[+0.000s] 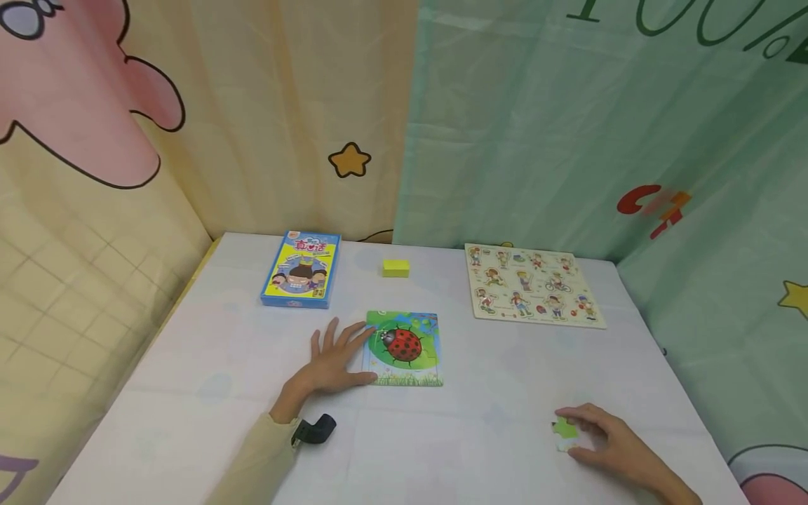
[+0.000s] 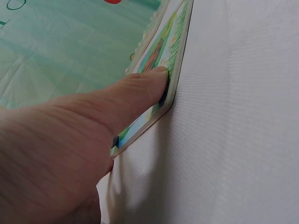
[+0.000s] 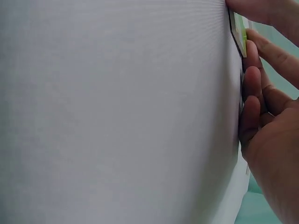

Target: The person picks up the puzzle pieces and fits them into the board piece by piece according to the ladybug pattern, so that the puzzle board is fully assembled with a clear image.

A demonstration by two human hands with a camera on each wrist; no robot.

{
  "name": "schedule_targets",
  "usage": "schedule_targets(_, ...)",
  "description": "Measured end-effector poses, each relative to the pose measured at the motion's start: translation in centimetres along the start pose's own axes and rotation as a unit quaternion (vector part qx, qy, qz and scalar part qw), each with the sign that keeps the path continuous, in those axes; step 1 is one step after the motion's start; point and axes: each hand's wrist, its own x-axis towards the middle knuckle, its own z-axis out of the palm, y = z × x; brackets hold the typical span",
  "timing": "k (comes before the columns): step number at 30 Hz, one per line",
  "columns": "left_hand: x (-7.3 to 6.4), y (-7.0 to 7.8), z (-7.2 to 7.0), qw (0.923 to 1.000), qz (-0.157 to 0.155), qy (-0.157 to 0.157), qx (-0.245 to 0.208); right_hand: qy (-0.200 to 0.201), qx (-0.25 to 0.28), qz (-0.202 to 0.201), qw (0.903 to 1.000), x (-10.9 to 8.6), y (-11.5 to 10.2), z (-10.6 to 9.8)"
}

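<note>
In the head view, a square ladybug jigsaw puzzle [image 1: 404,346] lies flat near the middle of the table. My left hand [image 1: 331,368] rests along its left side with fingers spread, the thumb on the lower left corner. The left wrist view shows that thumb [image 2: 140,93] pressing on the puzzle's printed face [image 2: 174,56] by its edge. To the right and nearer to me, my right hand [image 1: 612,445] pinches a green and white puzzle piece [image 1: 565,429] between thumb and fingers. The right wrist view shows the piece edge-on, close to the white tabletop.
Behind the puzzle sits a small yellow block [image 1: 395,268]. A blue and yellow card box [image 1: 301,269] lies at the back left, and a board with several printed figures [image 1: 533,286] at the back right. Curtains [image 1: 505,126] hang behind the white table [image 1: 492,449].
</note>
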Motion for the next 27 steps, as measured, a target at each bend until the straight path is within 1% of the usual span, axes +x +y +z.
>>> schedule_targets(4, 0.0, -0.2, 0.0, 1.0, 0.002, -0.001, -0.001, 0.009, -0.04, 0.026, 0.9988, 0.7, -0.6, 0.1)
schedule_targets(6, 0.0, -0.3, 0.1, 1.0, 0.002, -0.002, 0.001, 0.021, -0.055, 0.025, 0.998, 1.3, -1.1, 0.3)
schedule_targets(8, 0.0, -0.3, 0.0, 1.0, 0.0, -0.003, 0.002, 0.032, -0.065, 0.014, 0.9973, 2.1, -1.6, 0.6)
schedule_targets(11, 0.1, -0.3, 0.0, 1.0, 0.002, -0.002, 0.003, 0.034, -0.073, -0.005, 0.9968, 3.6, -2.5, 1.1)
schedule_targets(17, 0.2, -0.3, 0.1, 1.0, 0.003, 0.001, -0.001, 0.025, -0.068, -0.039, 0.9966, 7.5, -4.5, 2.5)
schedule_targets(23, 0.1, -0.2, 0.2, 1.0, 0.0, 0.005, 0.004, 0.022, -0.049, -0.088, 0.9947, 10.9, -7.1, 4.3)
schedule_targets(27, 0.1, -0.2, 0.2, 1.0, -0.002, 0.004, 0.002, 0.011, -0.056, -0.122, 0.9909, 12.9, -8.8, 5.3)
